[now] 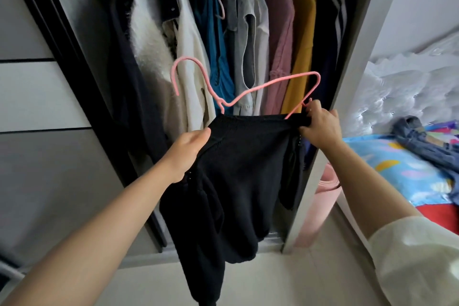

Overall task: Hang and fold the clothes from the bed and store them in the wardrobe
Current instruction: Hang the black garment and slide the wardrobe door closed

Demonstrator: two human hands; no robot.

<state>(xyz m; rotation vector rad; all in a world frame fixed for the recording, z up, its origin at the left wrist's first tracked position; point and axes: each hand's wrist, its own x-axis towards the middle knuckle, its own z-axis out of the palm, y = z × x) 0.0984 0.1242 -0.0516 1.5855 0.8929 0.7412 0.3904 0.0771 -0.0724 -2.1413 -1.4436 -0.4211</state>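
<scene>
Head view: both hands hold a black sweater (pixel 238 176) before the open wardrobe (pixel 357 82). The left hand (pixel 188 146) grips its collar, fingers hidden inside; the right hand (pixel 320 126) pinches the other end. The pink hanger (pixel 248 89) is half buried, its lower bar unseen.

A dark sliding door frame (pixel 82 97) runs diagonally down the left side, with pale grey door panels (pixel 32 97) split by thin dark lines beside it. A grey upright side panel (pixel 347 97) closes off the right of the opening, and a white wall (pixel 427 0) rises beyond it. The floor (pixel 298 278) is pale beige and smooth. A rolled pink mat (pixel 320 206) stands on end in the gap just right of the side panel. Soft, even daylight fills the room, brighter toward the right edge.
</scene>
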